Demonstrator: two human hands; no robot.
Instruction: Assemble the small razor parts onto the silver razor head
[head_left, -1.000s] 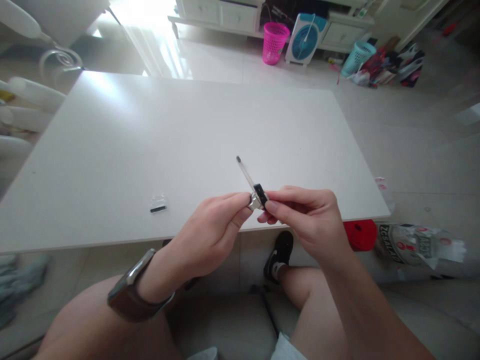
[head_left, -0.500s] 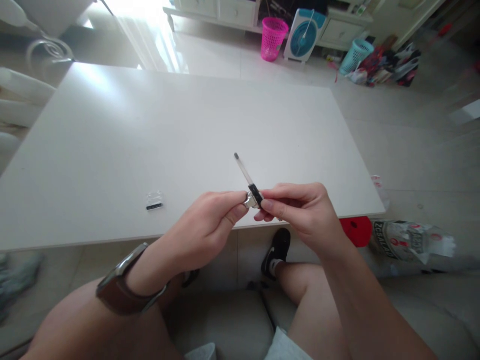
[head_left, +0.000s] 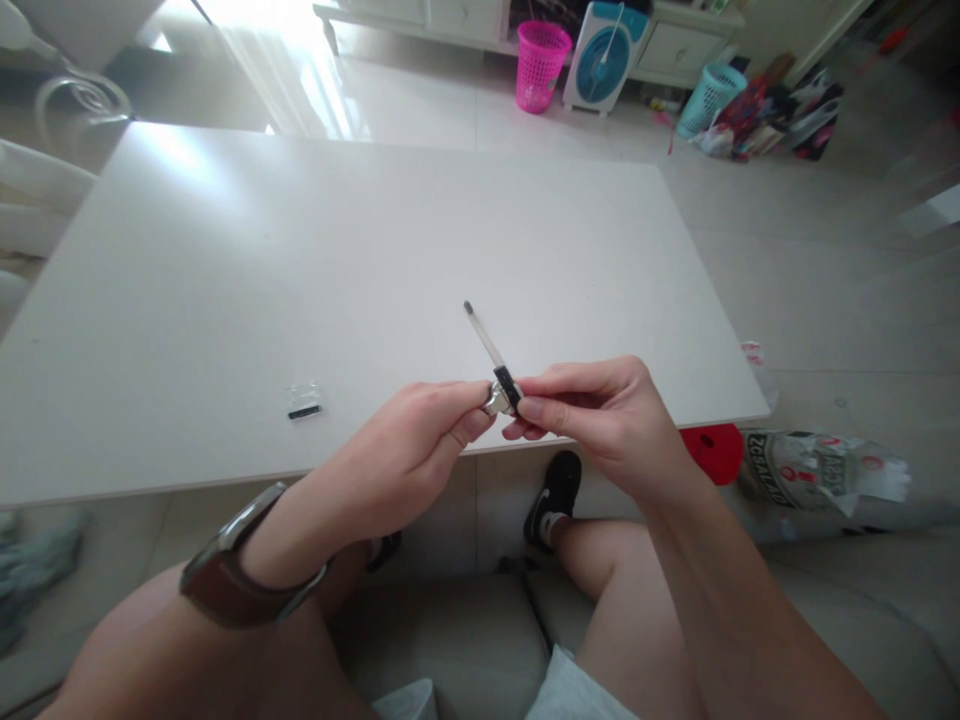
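Both hands meet over the near edge of the white table (head_left: 225, 260). My left hand (head_left: 409, 455) pinches a small silver piece (head_left: 496, 401) between thumb and fingertips. My right hand (head_left: 600, 420) pinches the black collar (head_left: 507, 385) of a thin clear rod (head_left: 484, 340) with a dark tip, which points up and away to the left. The silver piece and the black collar touch. A brown watch (head_left: 240, 575) sits on my left wrist.
A small clear packet with a black strip (head_left: 304, 401) lies on the table to the left. On the floor are a pink basket (head_left: 541, 66), a blue-white fan (head_left: 606, 58), a teal basket (head_left: 707, 98), a red object (head_left: 710, 452) and a printed bag (head_left: 817, 470).
The hands and the rod keep their grip and drift slightly left and up in the picture as the view tilts. The black collar looks turned a little against the silver piece.
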